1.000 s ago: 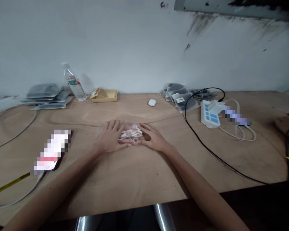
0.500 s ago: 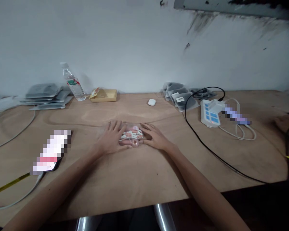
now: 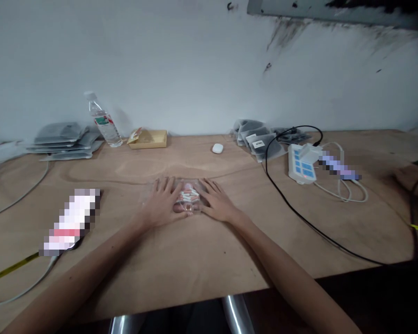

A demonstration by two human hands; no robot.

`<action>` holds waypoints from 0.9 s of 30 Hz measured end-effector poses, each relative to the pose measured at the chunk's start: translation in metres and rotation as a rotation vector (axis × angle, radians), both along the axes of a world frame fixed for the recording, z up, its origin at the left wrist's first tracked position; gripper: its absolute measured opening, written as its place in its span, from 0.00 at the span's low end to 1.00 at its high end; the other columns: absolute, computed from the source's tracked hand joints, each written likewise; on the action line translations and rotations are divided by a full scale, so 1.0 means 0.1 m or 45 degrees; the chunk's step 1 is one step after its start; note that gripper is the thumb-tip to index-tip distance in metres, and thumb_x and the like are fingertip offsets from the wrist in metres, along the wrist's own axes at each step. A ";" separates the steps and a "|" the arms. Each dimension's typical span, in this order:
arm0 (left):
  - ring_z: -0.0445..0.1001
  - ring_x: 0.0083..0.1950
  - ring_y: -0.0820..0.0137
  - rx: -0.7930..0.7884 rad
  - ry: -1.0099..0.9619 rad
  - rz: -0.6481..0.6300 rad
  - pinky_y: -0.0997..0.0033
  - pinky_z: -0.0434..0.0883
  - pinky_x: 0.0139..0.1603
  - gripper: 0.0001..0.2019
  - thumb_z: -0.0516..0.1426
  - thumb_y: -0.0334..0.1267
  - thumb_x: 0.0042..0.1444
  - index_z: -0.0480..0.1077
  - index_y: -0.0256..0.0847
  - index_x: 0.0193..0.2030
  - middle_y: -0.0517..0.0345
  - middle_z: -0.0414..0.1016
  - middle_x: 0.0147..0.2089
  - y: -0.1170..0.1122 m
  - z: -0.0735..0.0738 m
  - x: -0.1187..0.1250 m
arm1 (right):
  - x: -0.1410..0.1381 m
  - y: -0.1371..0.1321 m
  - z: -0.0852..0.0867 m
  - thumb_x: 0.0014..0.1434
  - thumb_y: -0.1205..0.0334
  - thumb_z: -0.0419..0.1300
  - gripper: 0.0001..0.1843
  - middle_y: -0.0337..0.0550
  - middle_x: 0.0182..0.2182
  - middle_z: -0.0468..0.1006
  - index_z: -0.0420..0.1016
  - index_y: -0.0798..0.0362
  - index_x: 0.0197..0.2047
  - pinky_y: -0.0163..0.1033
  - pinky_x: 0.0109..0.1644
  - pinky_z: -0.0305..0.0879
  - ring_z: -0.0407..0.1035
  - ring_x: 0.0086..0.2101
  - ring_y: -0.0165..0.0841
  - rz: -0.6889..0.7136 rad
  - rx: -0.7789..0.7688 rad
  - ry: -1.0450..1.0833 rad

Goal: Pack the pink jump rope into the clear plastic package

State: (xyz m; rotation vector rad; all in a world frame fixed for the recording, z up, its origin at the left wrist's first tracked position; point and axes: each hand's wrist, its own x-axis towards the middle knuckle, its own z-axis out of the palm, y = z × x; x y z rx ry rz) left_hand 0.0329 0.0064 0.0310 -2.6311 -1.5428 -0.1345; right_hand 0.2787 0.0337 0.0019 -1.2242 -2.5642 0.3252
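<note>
A clear plastic bag (image 3: 188,196) with several small white and orange-pink pieces in it lies flat on the wooden table (image 3: 181,264) in front of me. Across its left side rests my left hand (image 3: 163,200), palm down with the fingers spread. My right hand (image 3: 217,199) presses on the bag's right side, fingers stretched out and apart. The pieces show in the gap between the two hands. Both hands hide the bag's side parts. What the darker pink item at the bag's near edge is, I cannot make out.
Along the wall stand a tilted water bottle (image 3: 105,121), a yellow box (image 3: 149,139), a white case (image 3: 218,148) and grey packets (image 3: 256,139). More grey packets (image 3: 64,139) are stacked at left. A phone (image 3: 71,220), a power strip (image 3: 301,163) and a black cable (image 3: 292,209) flank my arms. Another person's hand (image 3: 409,185) is at far right.
My right hand has shifted slightly left and now lies flatter over the bag's right side. The small pieces have moved a little within the bag. My left hand stays nearly in place.
</note>
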 end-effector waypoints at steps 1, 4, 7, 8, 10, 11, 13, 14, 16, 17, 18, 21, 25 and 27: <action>0.51 0.74 0.38 0.005 -0.001 0.005 0.34 0.47 0.70 0.51 0.46 0.75 0.57 0.52 0.35 0.75 0.31 0.53 0.74 -0.01 0.00 0.01 | -0.01 0.00 0.00 0.66 0.33 0.52 0.42 0.53 0.74 0.49 0.53 0.46 0.75 0.63 0.72 0.44 0.42 0.72 0.55 0.004 -0.015 -0.020; 0.51 0.74 0.37 0.014 0.011 0.011 0.34 0.47 0.70 0.51 0.46 0.74 0.57 0.52 0.34 0.74 0.30 0.53 0.74 -0.02 0.01 0.03 | -0.02 -0.01 -0.03 0.68 0.36 0.51 0.42 0.55 0.75 0.46 0.49 0.48 0.76 0.65 0.72 0.42 0.39 0.72 0.57 0.022 -0.032 -0.058; 0.51 0.74 0.36 0.022 0.046 0.004 0.34 0.47 0.70 0.50 0.46 0.73 0.58 0.53 0.32 0.74 0.28 0.53 0.74 -0.02 0.02 0.04 | -0.04 -0.01 -0.08 0.70 0.40 0.49 0.39 0.55 0.75 0.43 0.48 0.49 0.76 0.67 0.72 0.41 0.37 0.72 0.58 0.021 -0.004 -0.061; 0.51 0.74 0.36 0.024 0.055 -0.002 0.33 0.48 0.70 0.50 0.46 0.73 0.58 0.54 0.32 0.74 0.28 0.53 0.74 -0.02 0.02 0.05 | -0.05 -0.02 -0.10 0.71 0.41 0.49 0.38 0.55 0.75 0.43 0.49 0.49 0.76 0.67 0.72 0.41 0.37 0.72 0.58 0.018 0.005 -0.053; 0.51 0.74 0.36 0.029 0.059 -0.008 0.33 0.48 0.70 0.50 0.46 0.74 0.58 0.53 0.32 0.74 0.28 0.53 0.74 -0.02 0.03 0.05 | -0.06 -0.02 -0.12 0.71 0.40 0.48 0.37 0.52 0.75 0.43 0.48 0.47 0.76 0.67 0.72 0.41 0.36 0.72 0.57 0.022 0.013 -0.022; 0.51 0.74 0.37 0.030 0.055 -0.006 0.33 0.47 0.70 0.51 0.45 0.74 0.58 0.53 0.32 0.74 0.29 0.53 0.74 -0.02 0.03 0.05 | -0.06 -0.03 -0.12 0.71 0.40 0.47 0.37 0.51 0.75 0.43 0.48 0.46 0.76 0.67 0.72 0.41 0.36 0.73 0.56 0.032 0.011 -0.004; 0.51 0.74 0.37 0.020 0.044 0.003 0.34 0.47 0.70 0.51 0.45 0.74 0.58 0.52 0.33 0.74 0.30 0.53 0.74 -0.03 0.03 0.04 | -0.03 -0.03 -0.09 0.70 0.38 0.48 0.39 0.50 0.75 0.44 0.47 0.46 0.77 0.65 0.73 0.42 0.36 0.73 0.55 0.054 -0.007 0.025; 0.51 0.74 0.37 0.013 0.037 0.007 0.34 0.47 0.70 0.51 0.45 0.74 0.58 0.52 0.33 0.75 0.30 0.53 0.74 -0.03 0.03 0.04 | 0.00 -0.03 -0.07 0.70 0.37 0.49 0.40 0.51 0.75 0.44 0.47 0.46 0.77 0.64 0.73 0.42 0.37 0.73 0.54 0.062 -0.022 0.037; 0.51 0.74 0.38 0.003 0.021 0.012 0.35 0.47 0.71 0.51 0.46 0.74 0.58 0.51 0.34 0.75 0.32 0.53 0.74 -0.02 0.02 0.03 | 0.10 -0.01 -0.03 0.69 0.37 0.51 0.40 0.52 0.75 0.45 0.50 0.48 0.76 0.62 0.73 0.45 0.39 0.73 0.53 0.069 -0.055 0.067; 0.51 0.74 0.38 0.003 0.012 0.014 0.35 0.47 0.71 0.50 0.47 0.74 0.58 0.51 0.35 0.75 0.32 0.54 0.74 -0.02 0.01 0.03 | 0.15 0.01 0.00 0.69 0.38 0.52 0.40 0.53 0.75 0.47 0.52 0.49 0.75 0.61 0.73 0.47 0.41 0.72 0.52 0.065 -0.068 0.093; 0.52 0.74 0.39 0.005 0.004 0.015 0.36 0.47 0.71 0.50 0.47 0.74 0.57 0.51 0.36 0.75 0.33 0.54 0.74 -0.02 0.01 0.02 | 0.22 0.03 0.03 0.69 0.39 0.52 0.38 0.53 0.74 0.50 0.55 0.49 0.74 0.61 0.72 0.49 0.44 0.72 0.51 0.053 -0.074 0.130; 0.52 0.74 0.39 0.019 -0.013 0.011 0.37 0.47 0.71 0.51 0.48 0.74 0.56 0.52 0.37 0.75 0.34 0.54 0.74 -0.01 -0.01 0.01 | 0.37 0.08 0.12 0.71 0.43 0.50 0.31 0.52 0.69 0.63 0.61 0.47 0.71 0.60 0.70 0.55 0.57 0.68 0.49 -0.032 -0.025 0.288; 0.52 0.74 0.39 0.039 -0.022 0.006 0.37 0.47 0.71 0.51 0.47 0.75 0.56 0.51 0.38 0.75 0.35 0.55 0.74 -0.01 -0.03 0.01 | 0.40 0.07 0.24 0.73 0.49 0.47 0.24 0.47 0.62 0.72 0.69 0.43 0.67 0.57 0.68 0.60 0.65 0.63 0.44 -0.048 0.044 0.483; 0.52 0.74 0.39 0.037 -0.018 0.010 0.37 0.47 0.71 0.51 0.46 0.75 0.57 0.51 0.38 0.75 0.35 0.54 0.75 -0.01 -0.04 0.01 | 0.33 0.02 0.26 0.73 0.51 0.48 0.22 0.47 0.62 0.72 0.72 0.44 0.64 0.56 0.68 0.60 0.64 0.63 0.43 0.031 0.043 0.489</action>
